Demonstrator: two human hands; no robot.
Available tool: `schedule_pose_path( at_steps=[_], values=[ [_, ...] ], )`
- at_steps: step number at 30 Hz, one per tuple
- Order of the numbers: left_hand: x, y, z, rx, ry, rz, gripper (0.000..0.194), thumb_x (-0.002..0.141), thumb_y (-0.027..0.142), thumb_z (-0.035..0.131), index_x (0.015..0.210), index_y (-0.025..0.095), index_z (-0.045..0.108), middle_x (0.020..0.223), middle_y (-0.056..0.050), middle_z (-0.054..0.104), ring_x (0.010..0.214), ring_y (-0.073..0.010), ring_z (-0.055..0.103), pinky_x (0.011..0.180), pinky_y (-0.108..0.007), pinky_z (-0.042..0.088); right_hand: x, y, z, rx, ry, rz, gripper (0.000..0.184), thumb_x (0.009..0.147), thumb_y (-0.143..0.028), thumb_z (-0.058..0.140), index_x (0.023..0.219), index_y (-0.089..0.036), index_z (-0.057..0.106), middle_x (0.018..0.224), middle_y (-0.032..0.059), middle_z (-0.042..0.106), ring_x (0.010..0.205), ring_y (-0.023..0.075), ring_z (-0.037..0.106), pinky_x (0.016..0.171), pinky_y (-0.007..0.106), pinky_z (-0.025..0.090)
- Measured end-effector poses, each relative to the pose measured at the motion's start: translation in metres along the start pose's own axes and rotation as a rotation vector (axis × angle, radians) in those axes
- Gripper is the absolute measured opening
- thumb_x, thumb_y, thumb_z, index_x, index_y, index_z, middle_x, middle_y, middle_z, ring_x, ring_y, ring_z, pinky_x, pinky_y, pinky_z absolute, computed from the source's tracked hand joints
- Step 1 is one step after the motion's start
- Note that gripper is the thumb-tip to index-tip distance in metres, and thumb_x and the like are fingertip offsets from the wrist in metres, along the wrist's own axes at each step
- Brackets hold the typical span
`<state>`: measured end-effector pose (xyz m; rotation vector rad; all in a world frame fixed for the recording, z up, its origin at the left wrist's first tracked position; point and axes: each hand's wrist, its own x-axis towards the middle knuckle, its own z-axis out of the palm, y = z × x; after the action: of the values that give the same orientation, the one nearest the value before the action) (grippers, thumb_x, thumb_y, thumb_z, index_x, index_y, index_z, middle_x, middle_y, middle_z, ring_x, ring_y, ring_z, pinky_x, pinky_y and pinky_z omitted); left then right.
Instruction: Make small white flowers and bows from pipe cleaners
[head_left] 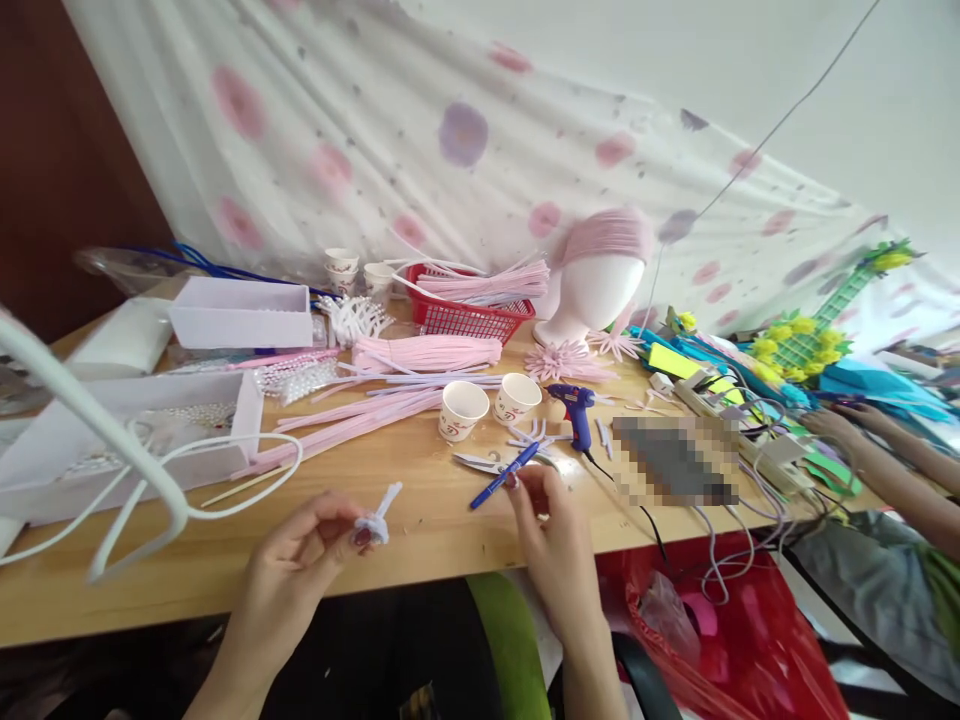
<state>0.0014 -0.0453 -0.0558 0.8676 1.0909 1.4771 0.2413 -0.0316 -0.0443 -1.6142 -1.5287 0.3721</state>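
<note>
- The scissors with silver metal blades [480, 463] are partly hidden by the pen and right hand, so their handles are hard to make out.
- A pixelated patch [675, 460] covers something dark and flat right of the blue glue gun [576, 415] (its shape is anyone's guess), and another person's forearms [885, 470] are cut off at the right edge.
- The small, fuzzy, pale lilac knotted piece [373, 528] is above the front part of the light wooden table [427, 540]; its short stem points up and slightly right, away from the wearer. The fingers cover part of the knot.
- The slim blue plastic pen [499, 482] lies aslant in the air over the table, its long axis running from lower left to upper right, with the scissors just behind it.
- The left hand [296, 565] reaches in from the lower left, fingers curled, thumb and fingertips closed narrowly on the lilac knot.
- The right hand [551, 525] comes up from the lower right, wrist below, fingers bent inward and pinching the pen near its upper end.
- Two white printed paper cups [463, 412] stand beyond the pen, close together, with pink and lilac fuzzy stems [360, 425] left of them.
</note>
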Motion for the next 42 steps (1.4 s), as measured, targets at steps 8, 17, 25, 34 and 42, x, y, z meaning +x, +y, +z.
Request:
schedule_pose_path(
  at_steps=[8, 17, 25, 34, 42],
  values=[
    [0.013, -0.009, -0.003, -0.324, -0.147, -0.045, 0.031, 0.064, 0.039, 0.096, 0.070, 0.022, 0.071, 0.070, 0.005, 0.065, 0.063, -0.0103, 0.062, 0.063, -0.021, 0.053, 0.007, 0.016, -0.019, 0.072, 0.006, -0.027, 0.019, 0.096, -0.037, 0.061, 0.101, -0.019, 0.067, 0.090, 0.0085, 0.072, 0.078, 0.0240, 0.067, 0.070, 0.037, 0.054],
    [0.007, -0.008, 0.015, -0.632, -0.369, -0.314, 0.042, 0.062, 0.041, 0.097, 0.065, 0.018, 0.062, 0.060, 0.006, 0.056, 0.055, -0.0085, 0.059, 0.058, -0.019, 0.052, -0.009, -0.068, 0.011, 0.172, -0.230, -0.655, 0.029, 0.100, -0.017, 0.061, 0.127, -0.027, 0.063, 0.107, 0.0071, 0.066, 0.099, 0.0212, 0.065, 0.086, 0.033, 0.055],
    [0.006, -0.009, 0.018, -0.684, -0.440, -0.373, 0.040, 0.067, 0.037, 0.095, 0.063, 0.016, 0.061, 0.058, 0.007, 0.055, 0.040, -0.0035, 0.051, 0.045, -0.016, 0.048, -0.001, -0.078, 0.011, 0.139, -0.384, -0.738, 0.019, 0.103, -0.016, 0.051, 0.113, -0.023, 0.066, 0.092, 0.0063, 0.070, 0.081, 0.0203, 0.068, 0.074, 0.033, 0.058],
    [-0.001, 0.005, 0.008, -0.686, -0.531, -0.615, 0.023, 0.071, 0.029, 0.094, 0.087, 0.022, 0.079, 0.065, 0.003, 0.070, 0.052, -0.0043, 0.065, 0.051, -0.011, 0.056, -0.001, -0.074, 0.004, 0.008, -0.402, -0.862, 0.024, 0.103, -0.011, 0.047, 0.120, -0.018, 0.062, 0.090, 0.0081, 0.070, 0.077, 0.0207, 0.065, 0.071, 0.033, 0.056],
    [0.008, 0.010, 0.003, -0.492, -0.590, -0.645, 0.025, 0.063, 0.033, 0.098, 0.074, 0.019, 0.080, 0.054, 0.002, 0.068, 0.042, -0.0042, 0.060, 0.044, -0.010, 0.053, 0.003, -0.076, -0.002, 0.334, -0.632, -0.475, 0.012, 0.092, -0.012, 0.059, 0.085, -0.021, 0.065, 0.069, -0.0022, 0.061, 0.060, 0.0124, 0.055, 0.058, 0.024, 0.047]
  ],
)
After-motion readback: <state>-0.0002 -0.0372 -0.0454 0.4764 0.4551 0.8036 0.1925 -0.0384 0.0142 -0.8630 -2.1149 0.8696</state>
